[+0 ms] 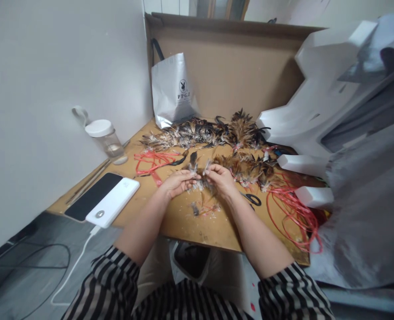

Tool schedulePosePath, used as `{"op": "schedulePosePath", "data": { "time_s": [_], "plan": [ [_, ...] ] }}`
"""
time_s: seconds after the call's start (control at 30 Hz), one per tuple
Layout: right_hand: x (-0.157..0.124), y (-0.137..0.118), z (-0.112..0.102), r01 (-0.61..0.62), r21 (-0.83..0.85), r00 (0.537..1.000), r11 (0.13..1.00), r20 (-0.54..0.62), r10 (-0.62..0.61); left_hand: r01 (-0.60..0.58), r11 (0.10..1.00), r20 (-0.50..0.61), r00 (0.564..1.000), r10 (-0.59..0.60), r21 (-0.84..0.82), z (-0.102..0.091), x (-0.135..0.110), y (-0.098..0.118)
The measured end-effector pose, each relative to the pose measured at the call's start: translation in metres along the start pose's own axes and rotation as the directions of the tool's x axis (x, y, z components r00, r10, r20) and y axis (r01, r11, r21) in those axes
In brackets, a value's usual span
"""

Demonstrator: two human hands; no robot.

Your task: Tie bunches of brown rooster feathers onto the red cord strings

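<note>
Over the middle of the table, my left hand pinches a dark-tipped feather that points upward from the fingers. Close beside it, my right hand is closed on a pale feather held between thumb and fingertips. Beneath both hands lie loose greyish feathers and bits of fluff. A row of brown feather bundles stretches right of my right hand. Farther back is a longer heap of brown and black feathers.
Red plastic strips lie in a left tangle and a right tangle. Black-handled scissors rest right of centre. A white power bank, a phone and a lidded jar line the left. A silver bag stands behind; white foam at right.
</note>
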State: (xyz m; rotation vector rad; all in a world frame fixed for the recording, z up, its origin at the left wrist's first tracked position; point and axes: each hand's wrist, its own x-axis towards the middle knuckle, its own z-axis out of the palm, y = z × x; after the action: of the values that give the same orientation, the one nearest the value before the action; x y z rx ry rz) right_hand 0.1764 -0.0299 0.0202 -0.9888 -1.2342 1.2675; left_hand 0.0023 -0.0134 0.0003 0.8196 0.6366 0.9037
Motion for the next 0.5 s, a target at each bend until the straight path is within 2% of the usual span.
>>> {"op": "schedulePosePath", "data": {
  "time_s": [0.1,0.23,0.37,0.5],
  "plan": [
    [-0.0032,-0.0019,0.0023,-0.023,0.000,0.996,1.000,0.092,0.023,0.019,0.996,0.026,1.000,-0.017,-0.083,0.0005,0.0004,-0.0015],
    [-0.0058,-0.0030,0.0035,-0.078,-0.016,0.975,0.997,0.206,0.080,-0.083,0.985,-0.007,0.997,0.083,-0.150,-0.0014,0.0012,0.0016],
    [-0.0066,-0.0029,0.0041,-0.133,-0.044,0.963,0.990,0.228,0.140,-0.151,0.979,-0.033,0.989,0.147,-0.135,-0.0022,0.0008,0.0056],
    [-0.0057,-0.0003,0.0037,-0.149,-0.036,0.961,0.988,0.229,0.154,-0.213,0.976,-0.051,0.976,0.211,-0.035,-0.0006,-0.0001,0.0062]
  ]
}}
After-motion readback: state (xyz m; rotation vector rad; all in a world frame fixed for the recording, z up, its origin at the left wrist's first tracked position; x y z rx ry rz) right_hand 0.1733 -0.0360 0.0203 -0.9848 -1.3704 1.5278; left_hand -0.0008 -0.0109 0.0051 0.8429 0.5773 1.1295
